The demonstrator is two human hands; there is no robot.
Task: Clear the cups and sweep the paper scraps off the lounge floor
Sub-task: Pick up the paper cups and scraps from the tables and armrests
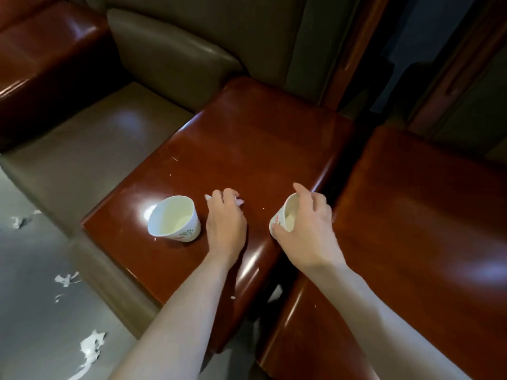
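Note:
A white paper cup [175,219] with a small red and green print stands on the glossy reddish-brown side table [247,149], near its front left corner. Just right of it, my left hand [225,220] rests on the tabletop with its fingers curled over a small pale paper scrap [239,202]. My right hand [307,229] grips a second, similar paper cup [284,219] from above, tilted, at the table's right edge. White paper scraps [90,349] lie on the grey floor at the lower left.
An olive leather armchair seat [90,160] adjoins the table on the left, with its backrest [170,53] behind. Another reddish-brown surface [425,229] sits to the right across a dark gap. More scraps [65,279] dot the floor.

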